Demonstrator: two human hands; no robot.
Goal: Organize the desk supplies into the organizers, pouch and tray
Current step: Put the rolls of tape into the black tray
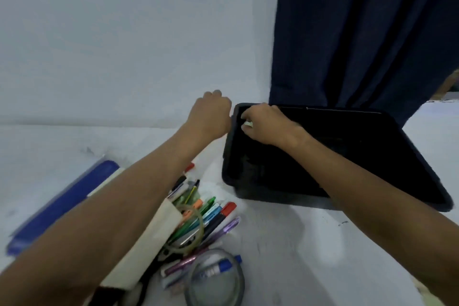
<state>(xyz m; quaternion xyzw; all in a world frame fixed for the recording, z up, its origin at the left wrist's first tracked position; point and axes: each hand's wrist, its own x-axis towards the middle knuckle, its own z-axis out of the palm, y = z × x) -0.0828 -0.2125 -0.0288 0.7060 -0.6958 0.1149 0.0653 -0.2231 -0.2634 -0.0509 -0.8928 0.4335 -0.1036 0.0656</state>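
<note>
Pinching a small pale object (248,124), perhaps an eraser, in right hand (267,124) over the far left corner of the black plastic tray (372,156); probably light and firm, safe at fingertips. Gripping the tray's far left rim with curled left hand (211,112). Lying near: cream fabric pouch (146,243) spilling coloured pens (211,216), on white tabletop (310,256) before pale wall (124,32), dark blue curtain (360,32).

Head view: looks forward and down from the person's head, close over the white desk (285,243).
Faces: pale wall (124,32) behind.
Views: one only.
</note>
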